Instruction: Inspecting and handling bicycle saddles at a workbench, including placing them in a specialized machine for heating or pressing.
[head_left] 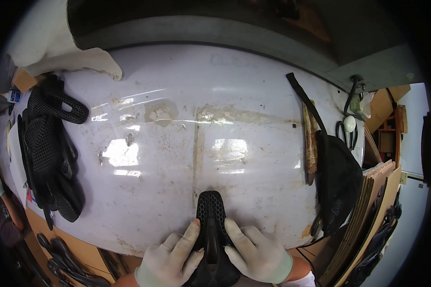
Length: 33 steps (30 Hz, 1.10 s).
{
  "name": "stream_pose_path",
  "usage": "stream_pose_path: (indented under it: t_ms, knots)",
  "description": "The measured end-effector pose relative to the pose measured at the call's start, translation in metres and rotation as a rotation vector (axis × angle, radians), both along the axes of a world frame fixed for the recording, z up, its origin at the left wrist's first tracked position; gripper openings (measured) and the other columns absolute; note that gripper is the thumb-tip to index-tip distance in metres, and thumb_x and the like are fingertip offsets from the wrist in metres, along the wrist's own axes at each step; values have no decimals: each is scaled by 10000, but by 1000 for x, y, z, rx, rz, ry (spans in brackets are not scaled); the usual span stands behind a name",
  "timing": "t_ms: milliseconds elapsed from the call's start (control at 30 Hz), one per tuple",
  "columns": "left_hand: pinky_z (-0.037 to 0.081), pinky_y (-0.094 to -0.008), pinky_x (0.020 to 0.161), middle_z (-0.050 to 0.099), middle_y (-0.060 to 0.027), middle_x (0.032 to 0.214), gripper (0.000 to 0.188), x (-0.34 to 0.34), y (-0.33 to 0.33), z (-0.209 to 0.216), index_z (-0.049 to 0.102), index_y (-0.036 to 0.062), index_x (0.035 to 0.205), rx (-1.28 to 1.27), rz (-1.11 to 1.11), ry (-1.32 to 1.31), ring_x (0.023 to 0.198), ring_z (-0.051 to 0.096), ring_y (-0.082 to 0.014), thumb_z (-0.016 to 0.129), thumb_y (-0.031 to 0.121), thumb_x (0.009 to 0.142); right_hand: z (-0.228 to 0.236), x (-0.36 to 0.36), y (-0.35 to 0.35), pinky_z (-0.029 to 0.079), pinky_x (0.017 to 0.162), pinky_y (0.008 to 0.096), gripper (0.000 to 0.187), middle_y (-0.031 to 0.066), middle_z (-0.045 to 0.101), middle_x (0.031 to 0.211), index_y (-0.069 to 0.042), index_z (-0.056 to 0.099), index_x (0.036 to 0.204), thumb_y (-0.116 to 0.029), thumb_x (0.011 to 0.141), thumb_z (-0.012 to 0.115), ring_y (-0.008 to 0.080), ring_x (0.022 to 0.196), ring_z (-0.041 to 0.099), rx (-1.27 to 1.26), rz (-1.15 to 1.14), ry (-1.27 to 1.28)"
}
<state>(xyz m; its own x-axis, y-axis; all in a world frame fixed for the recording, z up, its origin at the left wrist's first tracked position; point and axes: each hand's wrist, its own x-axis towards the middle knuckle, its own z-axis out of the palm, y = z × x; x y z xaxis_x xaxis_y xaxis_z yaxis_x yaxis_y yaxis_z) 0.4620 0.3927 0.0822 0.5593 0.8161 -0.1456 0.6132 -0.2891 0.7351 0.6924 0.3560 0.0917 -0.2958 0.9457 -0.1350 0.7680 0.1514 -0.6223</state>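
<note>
A black bicycle saddle [209, 204] with a honeycomb-patterned surface and a long central slot lies at the near edge of the table, its narrow nose pointing away from me. My left hand [170, 258], in a pale glove with bare fingertips showing, presses its thumb and fingers against the saddle's left side. Against the opposite side, my right hand [258, 251], gloved too, holds on with fingers bent along the edge. Both hands are closed on the saddle; its wide rear runs out of view at the bottom.
A pile of black honeycomb saddles [50, 143] sits on the table's left. At right lie a black cloth bag [337, 179] with a strap and a stained wooden-looking strip [310, 143]. Cardboard sheets [364, 215] stand beyond the right edge. Another person's arm [12, 208] shows far left.
</note>
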Motion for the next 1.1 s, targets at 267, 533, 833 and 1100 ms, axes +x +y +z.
stream_pose_path:
  t_ms: [267, 533, 833, 1100]
  knots:
    - [569, -393, 610, 689, -217, 934, 632, -1, -1, -2, 532, -83, 1468, -127, -28, -55, 699, 702, -350, 737, 100, 900, -3, -4, -14, 525, 572, 400, 660, 123, 594, 850, 76, 501, 1496, -167, 923, 718, 274, 640, 621, 71, -62, 84]
    - [546, -418, 574, 665, -206, 903, 651, 8, -8, -6, 488, -118, 1481, 79, -35, -131, 652, 665, -343, 718, 98, 911, -6, -16, -22, 504, 553, 397, 726, 100, 572, 785, 141, 459, 1495, -161, 894, 733, 261, 617, 605, 67, -51, 27]
    - [529, -414, 543, 661, -191, 863, 678, 22, -8, 16, 491, -127, 1479, 12, -55, 175, 606, 633, -315, 713, 207, 931, -2, -34, -22, 476, 517, 382, 738, 58, 575, 764, 133, 466, 1490, -175, 869, 721, 206, 596, 596, 28, -78, -185]
    - [513, -383, 501, 689, -150, 830, 755, 22, -10, 5, 475, -163, 1459, 35, -119, 269, 567, 675, -272, 761, 174, 848, 1, -32, -21, 500, 519, 345, 672, 63, 615, 806, 85, 520, 1474, -227, 915, 722, 222, 632, 639, -92, -20, -335]
